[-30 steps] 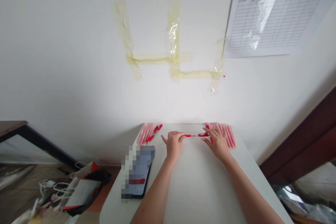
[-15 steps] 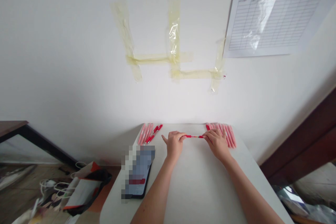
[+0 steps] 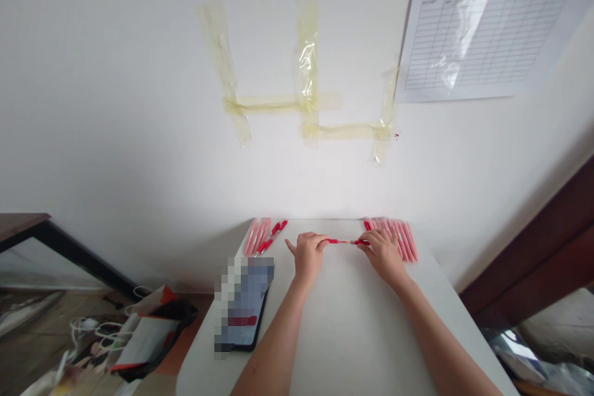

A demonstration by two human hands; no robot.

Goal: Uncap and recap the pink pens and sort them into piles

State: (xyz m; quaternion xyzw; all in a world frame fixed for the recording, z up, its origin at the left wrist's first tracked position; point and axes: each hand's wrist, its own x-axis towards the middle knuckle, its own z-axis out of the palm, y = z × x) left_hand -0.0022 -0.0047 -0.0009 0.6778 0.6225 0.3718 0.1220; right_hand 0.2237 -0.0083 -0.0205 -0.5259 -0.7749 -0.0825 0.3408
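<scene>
My left hand (image 3: 307,256) and my right hand (image 3: 383,252) hold the two ends of one thin red pen (image 3: 342,241) over the far part of the white table (image 3: 348,328). Both hands are closed in a pinch on it. A row of several pink pens (image 3: 399,237) lies just beyond my right hand. A smaller group of pink pens (image 3: 257,236) and some red pen parts (image 3: 273,235) lie to the left of my left hand.
A dark phone or tablet (image 3: 244,312) lies at the table's left edge. The wall behind carries strips of yellowed tape (image 3: 306,74) and a printed sheet (image 3: 487,31). Bags and cables (image 3: 134,334) sit on the floor to the left.
My right hand has slid a little left along the pen, and its fingers have closed round the red end. The left hand has stayed where it was.
</scene>
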